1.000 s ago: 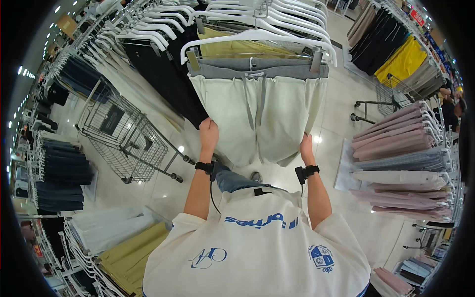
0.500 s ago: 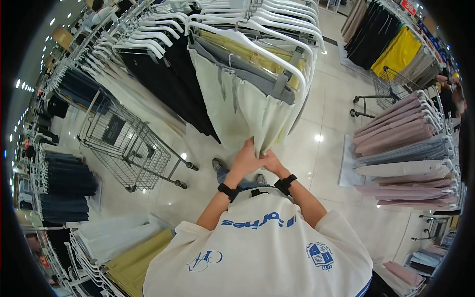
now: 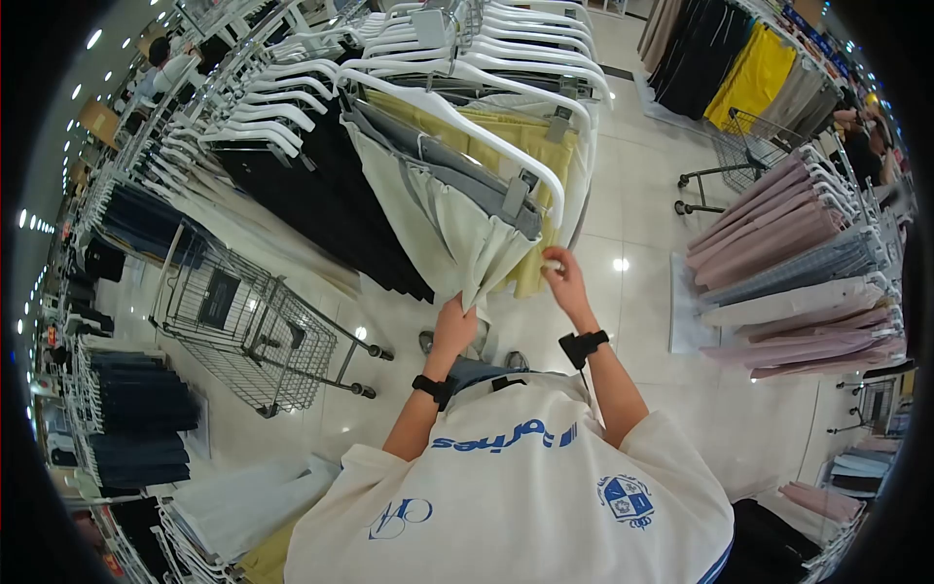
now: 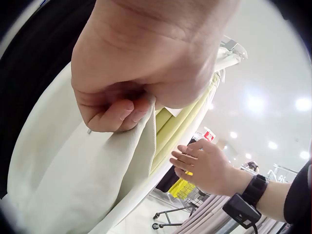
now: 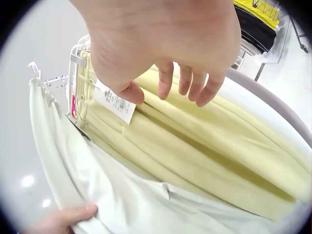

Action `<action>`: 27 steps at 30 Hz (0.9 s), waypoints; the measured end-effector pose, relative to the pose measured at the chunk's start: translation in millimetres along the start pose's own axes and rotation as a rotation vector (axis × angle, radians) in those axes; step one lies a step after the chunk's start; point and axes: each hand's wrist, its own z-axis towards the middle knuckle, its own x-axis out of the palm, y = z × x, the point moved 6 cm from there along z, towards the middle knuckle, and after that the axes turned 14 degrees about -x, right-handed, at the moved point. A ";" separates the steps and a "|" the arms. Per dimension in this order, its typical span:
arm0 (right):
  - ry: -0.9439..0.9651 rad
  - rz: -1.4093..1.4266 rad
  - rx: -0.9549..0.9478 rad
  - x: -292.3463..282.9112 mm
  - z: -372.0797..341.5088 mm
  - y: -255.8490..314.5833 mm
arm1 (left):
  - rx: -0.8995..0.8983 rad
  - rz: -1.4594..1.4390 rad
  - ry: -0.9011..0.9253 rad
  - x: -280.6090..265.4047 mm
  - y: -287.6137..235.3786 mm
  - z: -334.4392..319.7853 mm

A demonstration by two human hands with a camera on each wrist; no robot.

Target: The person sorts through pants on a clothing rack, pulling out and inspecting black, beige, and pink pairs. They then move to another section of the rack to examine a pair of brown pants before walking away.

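Pale off-white drawstring pants (image 3: 409, 200) with a grey waistband hang at the front of the rack, clipped to a white hanger (image 3: 457, 112). My left hand (image 3: 454, 331) pinches a fold at their side, fingers curled into the cloth in the left wrist view. To the right, my right hand (image 3: 566, 282) is free of the pale pants, its fingers apart and slightly bent over light yellow pants (image 5: 195, 141) in the right wrist view. A white paper tag (image 5: 115, 101) on the yellow pants lies by the right thumb.
Black trousers (image 3: 311, 209) hang left of the pale pants. A wire shopping cart (image 3: 263, 331) stands on the left floor, another cart (image 3: 739, 156) at the right. Pink trousers (image 3: 769, 224) line a rack on the right. More white hangers (image 3: 530, 44) crowd the rack behind.
From spread between both hands, the pale pants were turned edge-on, both hands meeting at their side. The right hand has since let go and moved right and up; the left keeps hold.
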 end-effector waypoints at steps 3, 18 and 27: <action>-0.028 -0.015 -0.139 -15.4 30.0 39.5 | -0.014 -0.041 0.038 -0.4 7.5 0.7; 0.369 0.288 -0.046 25.0 40.8 63.7 | -0.002 -0.063 -0.027 3.7 7.2 -8.3; 0.503 0.446 0.032 59.8 6.2 81.6 | 0.152 0.021 -0.182 4.4 -73.9 -3.6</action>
